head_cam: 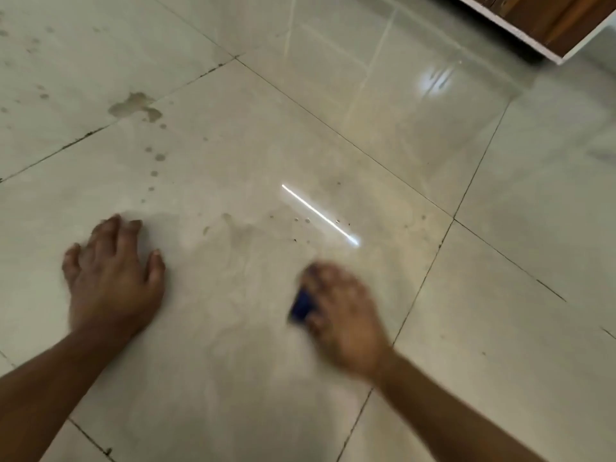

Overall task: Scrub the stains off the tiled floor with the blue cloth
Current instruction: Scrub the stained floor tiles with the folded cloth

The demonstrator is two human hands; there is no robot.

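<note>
My right hand (340, 308) is blurred with motion and presses a small blue cloth (302, 306) onto the pale glossy tiled floor (433, 145). Only the cloth's left edge shows from under the fingers. My left hand (113, 275) lies flat on the same tile, fingers spread, holding nothing. A large brownish stain (135, 106) sits on the tile joint up and left. A trail of small spots (156, 161) runs down from it. Faint smeared marks (233, 228) and tiny specks (306, 221) lie between my hands and a bright light streak.
A wooden cabinet with a white base edge (546, 31) stands at the top right corner. Dark grout lines (430, 261) cross the floor diagonally. More small spots (36, 45) dot the far-left tile.
</note>
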